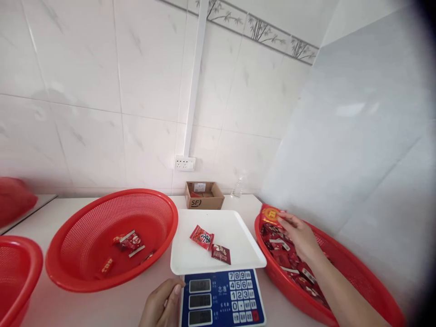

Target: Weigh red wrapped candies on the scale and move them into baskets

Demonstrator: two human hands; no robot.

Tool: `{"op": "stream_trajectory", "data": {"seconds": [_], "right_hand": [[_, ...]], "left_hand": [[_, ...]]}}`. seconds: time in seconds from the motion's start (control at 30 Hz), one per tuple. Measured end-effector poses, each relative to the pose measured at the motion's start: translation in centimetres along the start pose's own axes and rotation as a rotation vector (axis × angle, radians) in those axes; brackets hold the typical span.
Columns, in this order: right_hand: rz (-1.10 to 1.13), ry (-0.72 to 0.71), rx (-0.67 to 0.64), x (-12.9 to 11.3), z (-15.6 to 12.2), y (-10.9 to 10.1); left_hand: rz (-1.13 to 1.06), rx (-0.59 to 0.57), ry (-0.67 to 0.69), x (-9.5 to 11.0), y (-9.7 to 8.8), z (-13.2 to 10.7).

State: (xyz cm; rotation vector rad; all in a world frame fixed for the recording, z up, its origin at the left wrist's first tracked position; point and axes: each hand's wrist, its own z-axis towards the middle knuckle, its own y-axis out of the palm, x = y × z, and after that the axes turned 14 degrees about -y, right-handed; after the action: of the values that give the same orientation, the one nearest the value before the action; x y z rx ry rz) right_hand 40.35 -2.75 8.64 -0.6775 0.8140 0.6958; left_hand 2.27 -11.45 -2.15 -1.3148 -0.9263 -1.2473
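Note:
A blue electronic scale (223,297) with a white tray (235,227) stands at the front of the white counter. Two red snack packets (202,237) (221,253) lie on the tray. My left hand (162,304) rests curled against the scale's left front corner, holding nothing I can see. My right hand (299,236) reaches over the right red basket (361,277), which is full of red packets, and pinches a red packet with a gold seal (270,214) at the basket's far rim.
A large red mesh basket (78,272) on the left holds a few packets (131,240). Another red basket (17,277) sits at the far left edge. A small cardboard box (203,195) and a clear bottle (237,187) stand against the tiled wall under a socket (185,163).

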Motion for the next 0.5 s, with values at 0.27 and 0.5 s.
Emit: {"op": "stream_trajectory", "data": {"seconds": [0.27, 0.5], "right_hand": [[-0.065, -0.073, -0.634, -3.5, -5.9, 9.9], [-0.468, -0.363, -0.736, -4.2, -6.5, 11.4]], "left_hand": [[0.01, 0.137, 0.025, 0.8, 0.3, -0.4], [0.086, 0.095, 0.113, -0.2, -0.1, -0.2]]}}
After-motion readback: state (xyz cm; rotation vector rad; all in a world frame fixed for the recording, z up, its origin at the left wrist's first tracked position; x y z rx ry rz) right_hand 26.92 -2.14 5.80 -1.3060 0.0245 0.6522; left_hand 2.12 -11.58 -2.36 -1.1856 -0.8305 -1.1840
